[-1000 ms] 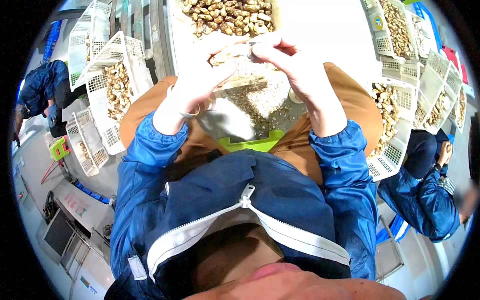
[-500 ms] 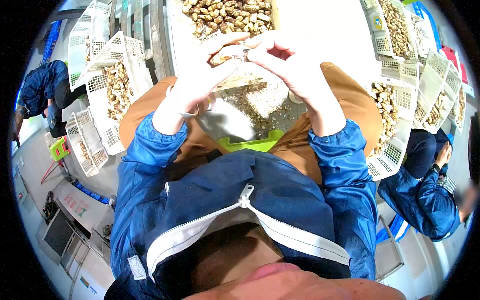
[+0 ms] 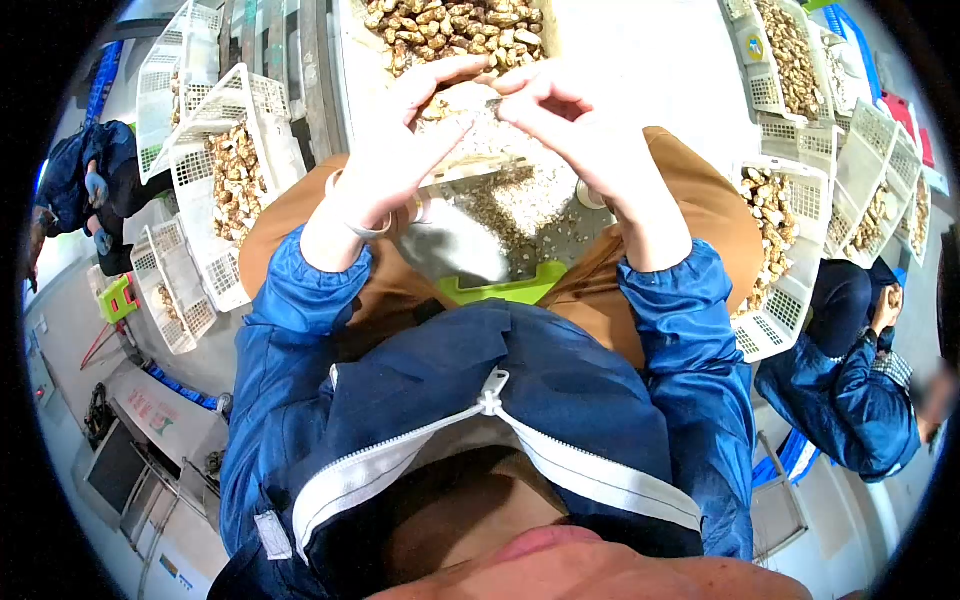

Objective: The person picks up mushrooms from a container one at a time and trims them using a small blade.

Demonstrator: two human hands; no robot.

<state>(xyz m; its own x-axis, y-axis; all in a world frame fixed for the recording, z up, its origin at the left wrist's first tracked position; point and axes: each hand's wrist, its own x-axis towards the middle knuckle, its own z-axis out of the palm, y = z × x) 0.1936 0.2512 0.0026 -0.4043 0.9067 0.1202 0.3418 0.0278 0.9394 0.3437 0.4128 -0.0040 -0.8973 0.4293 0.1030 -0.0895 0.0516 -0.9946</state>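
Near the bin (image 3: 553, 32), a pale, brown-patched piece (image 3: 438, 109) in the left hand (image 3: 402, 138), right hand (image 3: 592, 132) pinching a small dark thing (image 3: 494, 103)

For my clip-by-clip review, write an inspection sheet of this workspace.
Surface: white worktop, washed out by glare.
Job's things: brown, knobbly pieces heaped above the hands.
Clutter: pale scraps scattered between the knees, beyond a green edge.
Grips: left hand curls around a brownish piece, contact unclear; right hand pinches a small dark item.
Cables: dark coil at far left, possibly cable.
Surroundings: filled mesh crates both sides; two co-workers.
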